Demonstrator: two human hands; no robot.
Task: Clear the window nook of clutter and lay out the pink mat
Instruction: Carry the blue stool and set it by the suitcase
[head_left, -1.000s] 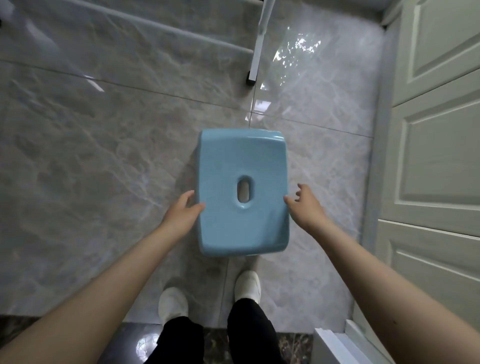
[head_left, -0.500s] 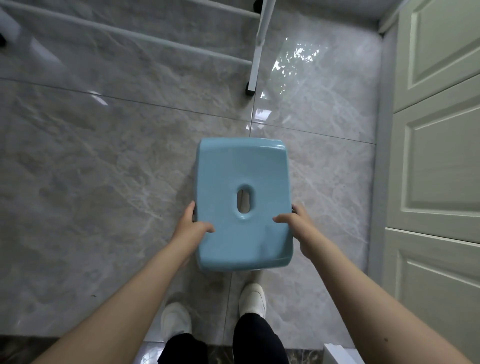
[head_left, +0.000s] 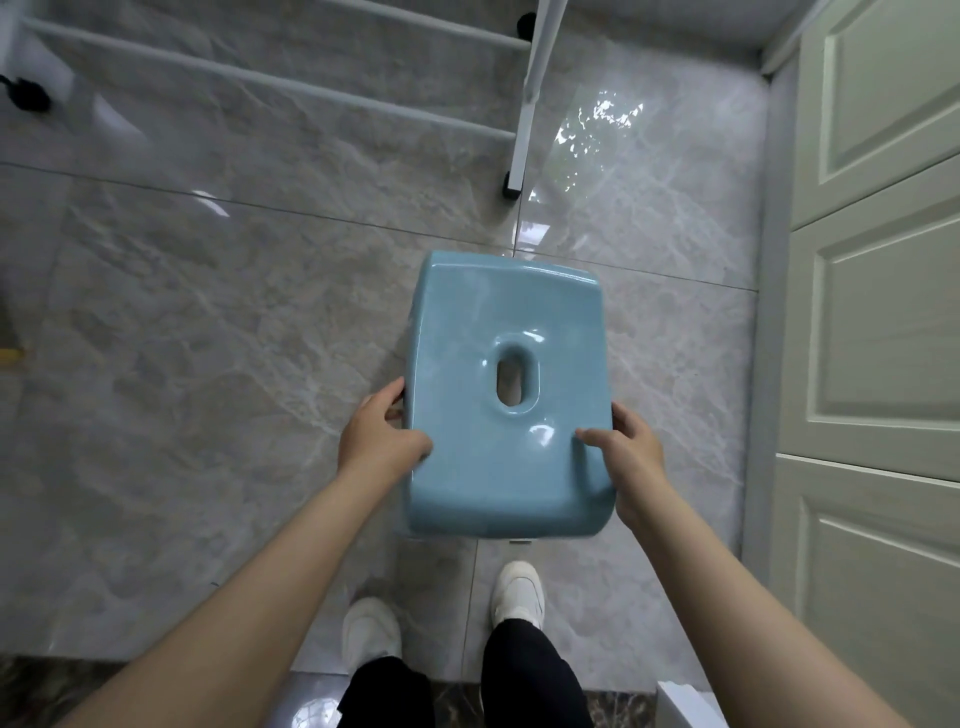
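The left hand (head_left: 376, 441) and right hand (head_left: 631, 457) each clamp a side edge of the glossy light-blue plastic stool (head_left: 506, 400), held above the grey marble-tile floor (head_left: 208, 322). The smooth plastic may slip, or the stool may strike the white metal rack leg (head_left: 524, 135) ahead.

1. The blue stool (head_left: 506, 395) you're holding looks like moulded plastic: smooth, glossy, with highlights near its oval slot.
2. The floor (head_left: 208, 322) under you is polished grey marble-look tile, mirror-glossy, with window glare.
3. The white rack (head_left: 524, 135) has smooth tubes, faintly satin, with a black foot cap.
4. The cabinet doors (head_left: 883, 338) are painted panels, matt cream.
5. Your shoes (head_left: 517, 592) are white and smooth; your trousers (head_left: 530, 680) are black matt cloth.
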